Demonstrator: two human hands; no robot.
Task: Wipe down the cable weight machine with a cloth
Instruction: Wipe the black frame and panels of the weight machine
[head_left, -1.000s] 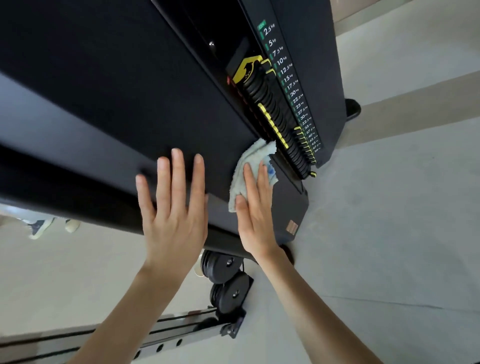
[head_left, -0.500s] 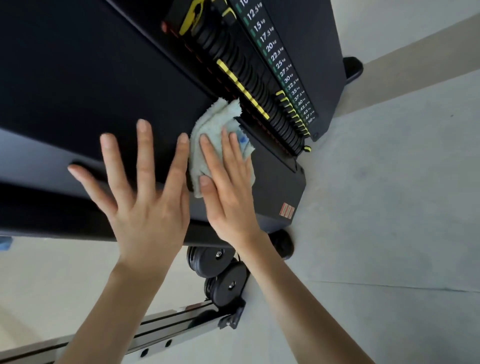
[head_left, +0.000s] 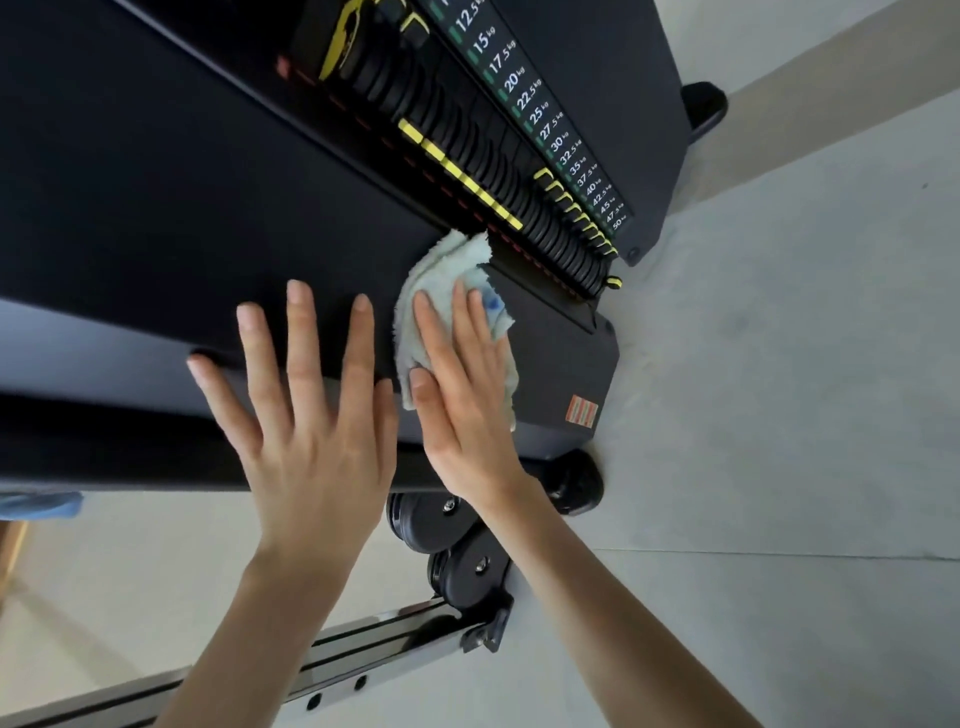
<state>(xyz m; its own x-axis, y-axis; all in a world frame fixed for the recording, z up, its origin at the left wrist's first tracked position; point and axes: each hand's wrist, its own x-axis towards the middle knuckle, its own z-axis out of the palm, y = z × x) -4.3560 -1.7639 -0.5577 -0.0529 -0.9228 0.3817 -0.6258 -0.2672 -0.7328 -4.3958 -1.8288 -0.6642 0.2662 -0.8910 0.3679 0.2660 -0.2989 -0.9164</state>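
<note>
Pressing the cloth (head_left: 449, 262) flat on the dark side panel (head_left: 182, 182) of the cable weight machine, my right hand (head_left: 462, 395) has its fingers straight and close together. It does not grip the cloth; it only holds it down with palm and fingers. My left hand (head_left: 311, 431) lies just beside it, at 9 o'clock from it, with fingers spread wide on the same panel and holding nothing. The cloth is bunched, and its free edge pokes out at 12 o'clock from my right fingertips, reaching the border of the slot where the weight stack (head_left: 457, 156) sits.

The first risk, I think, is exactly there. If I push toward 1 o'clock, the loose terry edge may go into the slot or catch on the yellow tabs (head_left: 576, 213) of the plates. A snag would pull the cloth from under a flat hand, because nothing pinches it. My fingertips could follow into that gap too.

The second risk is slipping. The panel looks smooth and seems to stand upright, so with weak pressure the cloth may slide off and drop to the floor (head_left: 779, 415). At 4 o'clock from the cloth is an orange sticker (head_left: 584, 410), and hard rubbing on its border could lift it. Also, my bare left palm probably leaves marks on a surface I want clean.
</note>
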